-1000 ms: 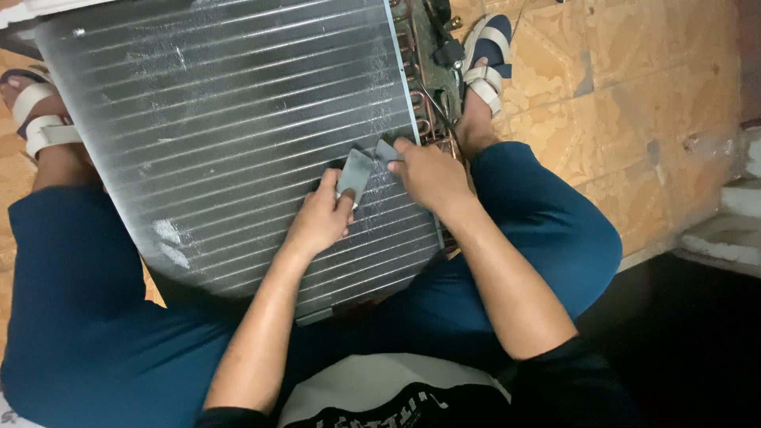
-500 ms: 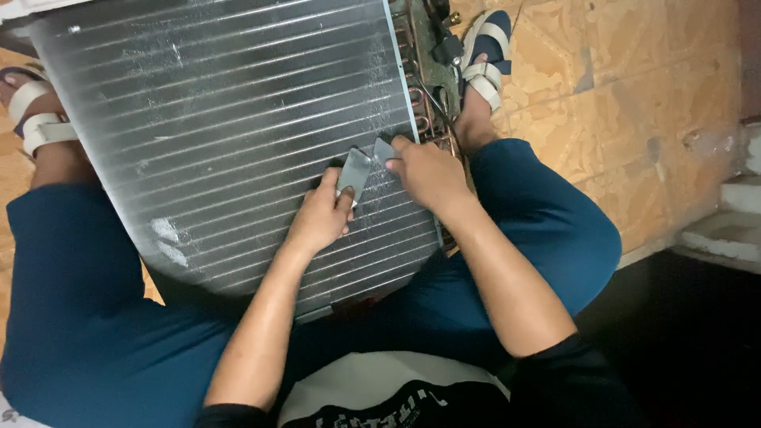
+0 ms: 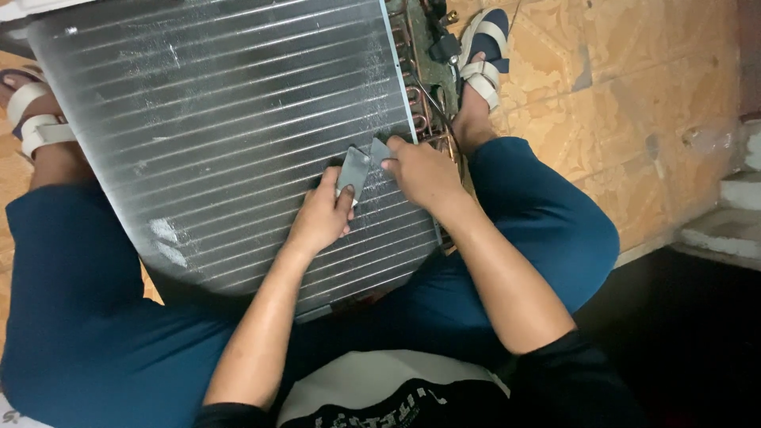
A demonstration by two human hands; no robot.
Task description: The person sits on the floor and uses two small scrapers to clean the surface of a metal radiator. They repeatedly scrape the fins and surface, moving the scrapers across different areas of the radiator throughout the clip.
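A large finned coil panel (image 3: pixel 230 135), the kind out of an air-conditioning unit, fills the upper left and centre of the frame, tilted across the seated person's lap between the two blue-trousered legs (image 3: pixel 547 230). Its silvery fins run in long rows, with pale dusty patches at lower left and a lighter streak near the top. Along its right edge, in the upper middle of the frame, sit copper tube bends (image 3: pixel 420 103) and a dark fitting.

The step in hand looks like working the fins over with a small flat tool: both hands meet just right of centre, on the panel's lower right area. The left hand (image 3: pixel 319 220) is closed on a small grey flat piece (image 3: pixel 353 172), thumb and fingers pinching its lower end against the fins. The right hand (image 3: pixel 424 170) is curled, its fingertips pinching a second small grey piece (image 3: pixel 379 150) that touches the first; whether the two are one tool, I cannot tell. The next move likely calls for a light, steady stroke along the rows, since thin fins bend easily.

Beneath, the floor (image 3: pixel 634 87) is patterned orange-tan sheet, worn in places. A sandalled foot (image 3: pixel 482 63) rests at the upper middle, another at the far left edge. A pale concrete step (image 3: pixel 733 214) and dark shadow fill the right and lower right.
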